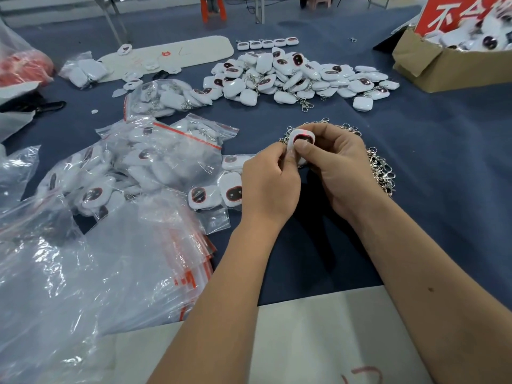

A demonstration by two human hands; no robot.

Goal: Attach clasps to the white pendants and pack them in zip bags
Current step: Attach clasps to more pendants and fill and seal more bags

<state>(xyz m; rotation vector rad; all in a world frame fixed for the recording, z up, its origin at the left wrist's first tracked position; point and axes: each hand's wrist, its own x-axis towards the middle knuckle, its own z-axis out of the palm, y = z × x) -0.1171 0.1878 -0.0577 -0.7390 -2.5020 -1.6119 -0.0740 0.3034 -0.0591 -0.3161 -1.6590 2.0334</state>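
Overhead, from the head camera: both hands are meeting above the blue-covered desk (432,162), working one white pendant (300,138) between them. The right hand (340,167) is curling its fingers (325,131) round the pendant's far side, thumb lying across its dark red-rimmed face. The left hand (270,184) is pinching the pendant's lower edge with fingers bent inward; whether a clasp is sitting in that pinch cannot be told.

Just behind and to the right of the hands, a heap of silver clasps (381,169) is lying on the desk, partly hidden by the right hand.

Farther back, a big pile of pendants (299,76) is spreading across the desk, many with clasps attached, and a neat row of five pendants (267,43) is sitting behind it.

To the left, several filled zip bags (171,151) with red seal strips are lying heaped, and nearer the person a stack of flat zip bags (155,259) is lying partly under loose clear plastic (55,286). Two loose pendants (214,194) are lying on a bag just left of the left hand.

At upper right, a cardboard box (432,65) is holding more pendants, with a red sign (454,12) propped in it.
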